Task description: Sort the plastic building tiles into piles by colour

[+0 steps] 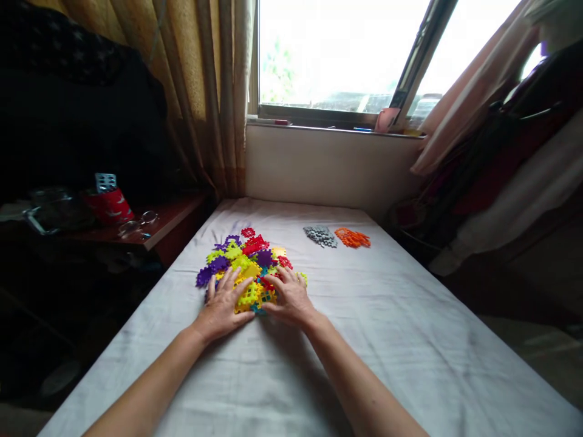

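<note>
A heap of colourful plastic interlocking tiles (246, 265) lies on the white sheet, in purple, red, yellow, lime and teal. My left hand (224, 303) rests on the near left side of the heap with its fingers spread. On the right side, my right hand (291, 296) touches the tiles, fingers apart and curved over them. Neither hand grips a single tile that I can make out. Some tiles under the fingers are hidden. Farther back sit a small pile of grey pieces (320, 235) and, beside it, a pile of orange pieces (352, 238).
The white sheet (387, 340) covers a flat bed-like surface that ends at the wall below a window (337, 54). To the left, a wooden table (175, 218) holds a red container (109, 205) and glasses (139, 224). Clothes (514, 164) hang at the right.
</note>
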Action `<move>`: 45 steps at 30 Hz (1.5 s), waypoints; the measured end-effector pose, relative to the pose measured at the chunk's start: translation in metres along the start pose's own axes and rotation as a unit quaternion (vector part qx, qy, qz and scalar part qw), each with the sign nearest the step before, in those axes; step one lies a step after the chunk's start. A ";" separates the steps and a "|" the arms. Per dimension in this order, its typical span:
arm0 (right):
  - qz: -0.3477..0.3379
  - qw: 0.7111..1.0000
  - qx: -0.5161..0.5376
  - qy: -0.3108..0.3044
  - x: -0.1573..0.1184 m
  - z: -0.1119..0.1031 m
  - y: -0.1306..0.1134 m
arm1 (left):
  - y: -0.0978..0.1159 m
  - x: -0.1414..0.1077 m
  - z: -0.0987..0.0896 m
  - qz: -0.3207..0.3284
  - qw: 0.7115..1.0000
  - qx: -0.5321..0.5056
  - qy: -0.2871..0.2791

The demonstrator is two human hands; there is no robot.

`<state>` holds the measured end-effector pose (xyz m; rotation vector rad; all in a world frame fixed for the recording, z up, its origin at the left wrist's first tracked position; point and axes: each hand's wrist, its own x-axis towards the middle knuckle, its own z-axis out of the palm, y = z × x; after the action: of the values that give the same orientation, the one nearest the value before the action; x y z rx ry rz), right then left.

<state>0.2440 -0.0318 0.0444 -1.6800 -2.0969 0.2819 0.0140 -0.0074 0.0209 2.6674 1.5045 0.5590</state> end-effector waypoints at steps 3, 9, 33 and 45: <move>0.029 0.997 -0.044 0.055 -0.019 0.008 0.003 | 0.005 -0.009 0.003 -0.044 0.997 0.018 0.064; 0.087 0.981 -0.057 0.165 -0.044 0.007 0.015 | 0.013 -0.028 0.009 -0.108 0.985 0.032 0.127; -0.016 0.989 -0.033 0.144 -0.067 -0.005 0.009 | 0.004 -0.032 0.022 -0.103 0.965 -0.091 0.221; -0.047 0.987 -0.002 0.156 -0.067 -0.002 0.007 | 0.015 -0.039 0.008 -0.090 0.964 -0.154 0.197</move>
<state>0.2627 -0.0947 0.0292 -1.5099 -1.9354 -0.0159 0.0104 -0.0469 0.0049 2.2444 1.5625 1.2527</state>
